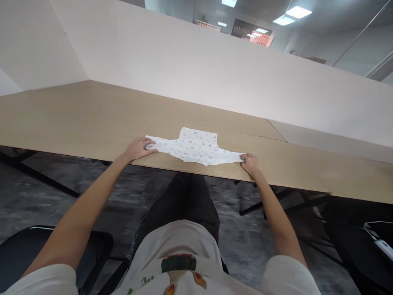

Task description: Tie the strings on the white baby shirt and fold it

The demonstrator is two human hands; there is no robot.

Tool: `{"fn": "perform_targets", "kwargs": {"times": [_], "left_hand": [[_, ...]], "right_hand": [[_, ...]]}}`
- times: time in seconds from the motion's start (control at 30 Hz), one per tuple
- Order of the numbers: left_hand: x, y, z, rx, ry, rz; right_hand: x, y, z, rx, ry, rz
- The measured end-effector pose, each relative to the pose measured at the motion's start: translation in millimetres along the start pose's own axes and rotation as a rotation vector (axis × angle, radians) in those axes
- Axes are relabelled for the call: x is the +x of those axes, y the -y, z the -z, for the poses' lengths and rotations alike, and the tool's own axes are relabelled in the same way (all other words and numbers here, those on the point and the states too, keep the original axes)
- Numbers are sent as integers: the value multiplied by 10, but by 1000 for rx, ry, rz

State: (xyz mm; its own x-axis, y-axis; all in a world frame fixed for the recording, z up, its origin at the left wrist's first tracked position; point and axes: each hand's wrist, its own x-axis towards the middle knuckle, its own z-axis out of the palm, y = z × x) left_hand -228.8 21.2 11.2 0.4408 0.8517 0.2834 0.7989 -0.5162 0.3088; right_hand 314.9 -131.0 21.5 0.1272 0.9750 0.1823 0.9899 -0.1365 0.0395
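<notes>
A small white baby shirt (pixel 196 145) with a scattered dark print lies flat on the table, its sleeves spread to both sides and its body pointing away from me. My left hand (pixel 139 149) rests on the left sleeve's end, thumb and fingers apart with cloth showing between them. At the opposite sleeve's tip, my right hand (pixel 250 164) has its fingers closed on the cuff. The cloth between the two hands lies against the tabletop, fairly smooth.
The wooden table (pixel 92 119) runs across the view, its front edge close to my body. A white partition (pixel 184 61) rises behind it. Black chairs (pixel 95 246) stand at lower left and right; a white device with a cable (pixel 383 248) lies on the right one.
</notes>
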Motion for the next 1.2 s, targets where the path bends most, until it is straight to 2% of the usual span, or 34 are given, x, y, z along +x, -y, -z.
{"fn": "perform_targets", "kwargs": {"times": [0.1, 0.17, 0.23, 0.3, 0.47, 0.57, 0.67, 0.73, 0.8, 0.9, 1.07, 1.2], "left_hand": [[-8, -10, 34, -103, -28, 87], [15, 15, 51, -189, -114, 213], [51, 52, 47, -231, -197, 348], [88, 77, 16, -187, -200, 426], [122, 48, -88, 98, -150, 391], [101, 25, -88, 119, -124, 361], [80, 18, -55, 56, -80, 335], [70, 15, -36, 12, -78, 355], [58, 6, -23, -24, -92, 388], [36, -14, -9, -72, -116, 411], [11, -30, 7, -102, -135, 423], [9, -5, -2, -116, -134, 443]], "right_hand": [[-60, -71, -29, 97, -33, -93], [-112, -92, -50, 169, -65, -175], [-161, -94, -76, 148, -96, -273], [-189, -83, -103, 61, -106, -353], [-109, -60, -112, 44, -30, -386], [-9, -79, -80, 113, -18, -431], [78, -80, -24, 237, -79, -474], [132, -10, 44, 325, -182, -456], [193, 166, 142, 399, -300, -419], [302, 640, 297, 495, -382, -334], [469, 1607, 358, 644, -328, -121], [496, 2082, 256, 660, -230, -96]]}}
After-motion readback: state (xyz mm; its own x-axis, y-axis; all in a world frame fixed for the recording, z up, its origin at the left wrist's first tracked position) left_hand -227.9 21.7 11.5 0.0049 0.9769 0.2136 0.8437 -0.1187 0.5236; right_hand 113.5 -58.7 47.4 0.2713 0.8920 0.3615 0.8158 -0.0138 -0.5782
